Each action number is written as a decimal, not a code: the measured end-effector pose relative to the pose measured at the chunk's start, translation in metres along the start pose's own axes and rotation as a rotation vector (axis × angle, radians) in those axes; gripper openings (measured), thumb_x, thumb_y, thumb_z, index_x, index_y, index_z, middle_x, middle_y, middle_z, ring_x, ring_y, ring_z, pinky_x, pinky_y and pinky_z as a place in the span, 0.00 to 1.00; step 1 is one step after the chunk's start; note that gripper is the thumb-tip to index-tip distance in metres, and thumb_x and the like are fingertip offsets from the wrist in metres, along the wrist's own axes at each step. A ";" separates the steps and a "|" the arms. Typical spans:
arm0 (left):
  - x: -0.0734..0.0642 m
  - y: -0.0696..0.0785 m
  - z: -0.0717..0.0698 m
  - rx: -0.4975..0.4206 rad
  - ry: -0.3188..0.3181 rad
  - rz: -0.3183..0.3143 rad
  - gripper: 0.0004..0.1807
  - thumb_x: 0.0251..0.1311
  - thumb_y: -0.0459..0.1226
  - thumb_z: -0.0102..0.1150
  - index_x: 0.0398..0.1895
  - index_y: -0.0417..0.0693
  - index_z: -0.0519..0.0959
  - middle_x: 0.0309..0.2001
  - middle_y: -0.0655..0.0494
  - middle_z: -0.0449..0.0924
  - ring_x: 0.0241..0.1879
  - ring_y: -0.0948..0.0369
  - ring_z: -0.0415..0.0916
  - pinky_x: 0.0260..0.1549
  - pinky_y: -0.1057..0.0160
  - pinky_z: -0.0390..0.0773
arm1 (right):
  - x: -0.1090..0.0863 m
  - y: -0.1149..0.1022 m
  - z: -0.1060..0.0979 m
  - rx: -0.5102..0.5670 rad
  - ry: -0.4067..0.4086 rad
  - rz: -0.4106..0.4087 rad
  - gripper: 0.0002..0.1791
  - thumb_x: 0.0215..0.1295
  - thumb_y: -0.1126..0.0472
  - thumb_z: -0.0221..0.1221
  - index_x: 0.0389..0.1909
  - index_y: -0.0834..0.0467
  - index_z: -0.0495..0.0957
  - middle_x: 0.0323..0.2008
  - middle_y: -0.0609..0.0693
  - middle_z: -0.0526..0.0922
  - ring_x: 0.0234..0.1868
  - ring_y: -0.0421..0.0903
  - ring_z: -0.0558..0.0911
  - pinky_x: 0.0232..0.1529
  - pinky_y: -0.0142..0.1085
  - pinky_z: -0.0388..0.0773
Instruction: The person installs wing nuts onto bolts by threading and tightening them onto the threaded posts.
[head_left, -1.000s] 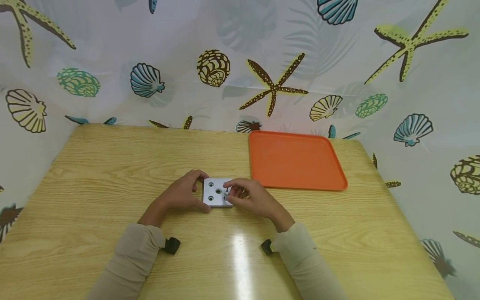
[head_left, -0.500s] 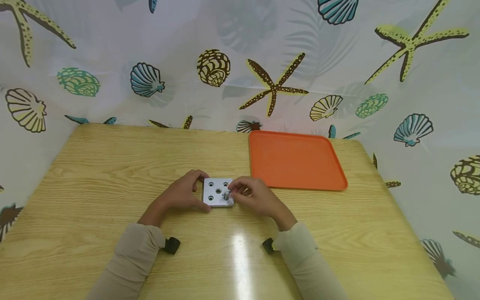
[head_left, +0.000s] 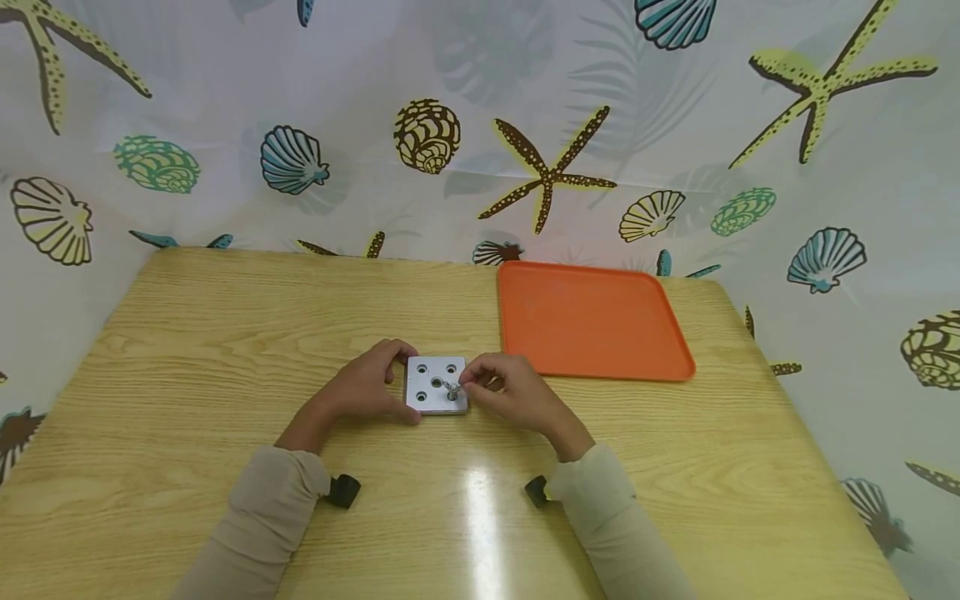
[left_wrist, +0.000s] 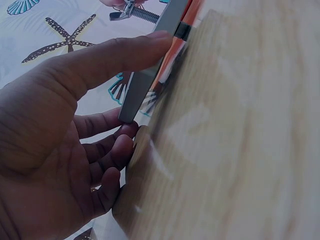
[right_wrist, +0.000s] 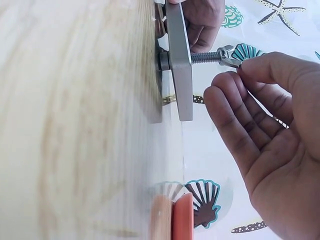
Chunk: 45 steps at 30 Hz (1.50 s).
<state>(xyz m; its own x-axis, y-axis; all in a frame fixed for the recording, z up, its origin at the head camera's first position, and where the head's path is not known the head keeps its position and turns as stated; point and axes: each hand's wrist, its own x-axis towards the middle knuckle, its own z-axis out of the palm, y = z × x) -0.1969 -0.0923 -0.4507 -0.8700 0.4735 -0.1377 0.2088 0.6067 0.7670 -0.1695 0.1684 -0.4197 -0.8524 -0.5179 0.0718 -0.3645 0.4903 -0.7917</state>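
Observation:
A square silver metal plate with several holes lies flat in the middle of the table. My left hand holds it by the left side, the thumb at the near edge and the index finger at the far corner. A threaded wing bolt stands upright in the near right hole, much of its thread showing above the plate. My right hand is at its winged top, thumb and a fingertip pinching one wing. In the left wrist view, the left thumb rests along the plate's edge.
An orange tray lies at the back right of the wooden table, just beyond the right hand. Behind the table hangs a white curtain printed with shells and starfish. A small dark round piece sits under the plate.
The right fingers have drawn back to the right from over the plate, and the wings of the bolt have turned. The left hand and plate have stayed still.

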 end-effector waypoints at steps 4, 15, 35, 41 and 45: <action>0.000 0.000 0.000 -0.007 -0.001 -0.003 0.48 0.36 0.49 0.84 0.63 0.48 0.69 0.53 0.52 0.72 0.44 0.56 0.65 0.42 0.60 0.68 | 0.000 0.000 0.000 0.003 -0.009 0.012 0.04 0.68 0.64 0.61 0.39 0.60 0.83 0.36 0.54 0.86 0.35 0.38 0.80 0.37 0.29 0.80; -0.001 0.002 0.000 -0.002 -0.004 -0.014 0.48 0.37 0.49 0.83 0.64 0.49 0.69 0.53 0.53 0.71 0.44 0.56 0.65 0.42 0.59 0.68 | 0.001 0.000 0.002 0.013 -0.015 -0.028 0.04 0.67 0.66 0.62 0.40 0.61 0.82 0.38 0.55 0.86 0.36 0.39 0.80 0.37 0.29 0.80; -0.002 0.003 0.000 -0.005 0.001 -0.007 0.48 0.37 0.49 0.83 0.64 0.49 0.69 0.56 0.52 0.71 0.45 0.56 0.66 0.43 0.59 0.68 | 0.002 -0.003 0.008 0.043 -0.035 -0.064 0.17 0.67 0.67 0.61 0.55 0.65 0.79 0.52 0.59 0.84 0.47 0.50 0.84 0.48 0.34 0.82; -0.001 0.002 0.001 -0.002 -0.003 -0.010 0.48 0.37 0.50 0.83 0.64 0.49 0.69 0.55 0.53 0.71 0.45 0.56 0.66 0.43 0.59 0.68 | 0.001 -0.004 0.008 0.038 -0.041 -0.051 0.16 0.66 0.68 0.62 0.54 0.64 0.80 0.50 0.58 0.84 0.45 0.48 0.84 0.48 0.32 0.81; -0.001 0.001 0.001 -0.002 -0.002 -0.007 0.48 0.37 0.50 0.83 0.64 0.49 0.69 0.54 0.52 0.71 0.45 0.56 0.66 0.42 0.60 0.68 | 0.000 -0.003 0.007 0.021 -0.034 -0.048 0.16 0.66 0.66 0.62 0.54 0.63 0.80 0.49 0.56 0.85 0.45 0.48 0.84 0.49 0.33 0.81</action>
<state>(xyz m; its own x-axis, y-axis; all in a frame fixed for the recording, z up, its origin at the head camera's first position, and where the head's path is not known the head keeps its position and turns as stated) -0.1953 -0.0915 -0.4500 -0.8708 0.4700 -0.1444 0.2016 0.6090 0.7671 -0.1658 0.1620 -0.4212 -0.8207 -0.5642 0.0895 -0.3964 0.4495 -0.8005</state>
